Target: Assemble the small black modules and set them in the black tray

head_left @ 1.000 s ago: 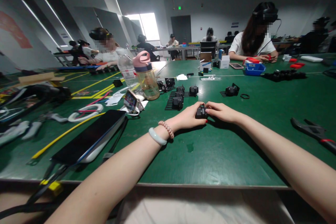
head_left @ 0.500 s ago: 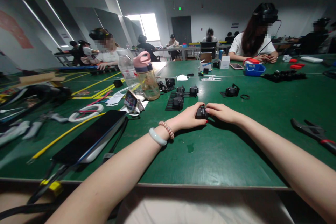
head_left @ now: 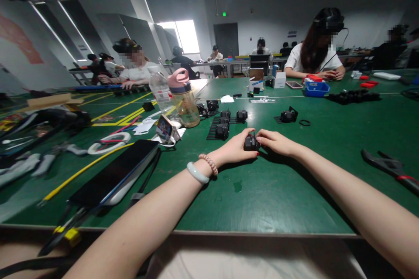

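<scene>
A small black part [head_left: 250, 142] is between my two hands, just above or on the green table [head_left: 255, 209]. My left hand [head_left: 236, 146] is closed round it from the left, thumb on the near side. From the right, my right hand [head_left: 273, 141] pinches its edge with thumb and fingertips. Beyond my left hand, several similar black parts [head_left: 222, 130] stand together with black slatted pieces. Farther right lie another black part [head_left: 288, 115] and a thin black ring [head_left: 304, 122].
Pliers [head_left: 389, 168] lie at the right. To the left are a pink-lidded bottle [head_left: 186, 104], a clear bottle [head_left: 160, 87], a propped phone [head_left: 164, 130], a black device [head_left: 114, 174] and cables. Across the table, a person [head_left: 312, 54] sits behind a blue bin [head_left: 316, 88].
The view has tilted slightly, so the scene sits a little lower. Both hands keep their hold on the black part, with hardly any movement.
</scene>
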Demonstrator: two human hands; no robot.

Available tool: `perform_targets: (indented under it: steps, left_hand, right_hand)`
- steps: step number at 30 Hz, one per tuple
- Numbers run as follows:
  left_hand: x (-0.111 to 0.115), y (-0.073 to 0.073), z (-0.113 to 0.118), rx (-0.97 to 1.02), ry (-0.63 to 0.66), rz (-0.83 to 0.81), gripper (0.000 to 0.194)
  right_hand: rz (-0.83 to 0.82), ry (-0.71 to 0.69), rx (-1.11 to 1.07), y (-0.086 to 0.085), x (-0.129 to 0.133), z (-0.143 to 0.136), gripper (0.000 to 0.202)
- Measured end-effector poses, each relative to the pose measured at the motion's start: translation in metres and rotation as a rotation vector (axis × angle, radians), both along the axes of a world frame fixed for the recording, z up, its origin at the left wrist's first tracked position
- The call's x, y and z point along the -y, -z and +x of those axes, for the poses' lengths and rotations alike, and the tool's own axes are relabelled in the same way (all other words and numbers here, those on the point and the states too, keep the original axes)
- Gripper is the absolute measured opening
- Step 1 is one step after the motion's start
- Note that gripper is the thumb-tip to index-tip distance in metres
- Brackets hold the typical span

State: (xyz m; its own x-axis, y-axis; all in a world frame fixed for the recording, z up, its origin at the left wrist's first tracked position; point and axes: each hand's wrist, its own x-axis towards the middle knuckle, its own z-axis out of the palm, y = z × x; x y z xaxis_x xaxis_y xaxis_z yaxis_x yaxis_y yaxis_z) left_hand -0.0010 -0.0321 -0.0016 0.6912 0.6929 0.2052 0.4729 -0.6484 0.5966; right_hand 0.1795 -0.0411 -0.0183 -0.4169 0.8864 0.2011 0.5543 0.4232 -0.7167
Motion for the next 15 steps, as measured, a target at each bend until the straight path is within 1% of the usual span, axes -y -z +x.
perform_targets:
  steps: [4, 10, 12, 13, 15]
  left_hand:
    - [0.001, -0.002, -0.002, 0.017, -0.026, -0.017, 0.075]
    - [0.003, -0.004, -0.008, 0.062, 0.021, 0.028, 0.076]
    - [0.004, -0.007, -0.008, 0.084, 0.013, 0.076, 0.077]
    - [0.005, -0.011, -0.007, 0.095, 0.001, 0.12, 0.075]
    - [0.015, -0.027, -0.005, 0.116, -0.017, 0.229, 0.067]
  right_hand:
    - [-0.02, 0.023, -0.052, -0.001, 0.003, -0.001, 0.032]
    - [-0.037, 0.065, -0.114, 0.003, 0.005, -0.002, 0.035]
    - [0.013, 0.111, -0.138, 0.001, 0.005, -0.005, 0.035]
    - [0.074, 0.157, -0.154, -0.003, 0.007, -0.007, 0.034]
    - [0.232, 0.267, -0.191, -0.015, 0.018, -0.009, 0.032]
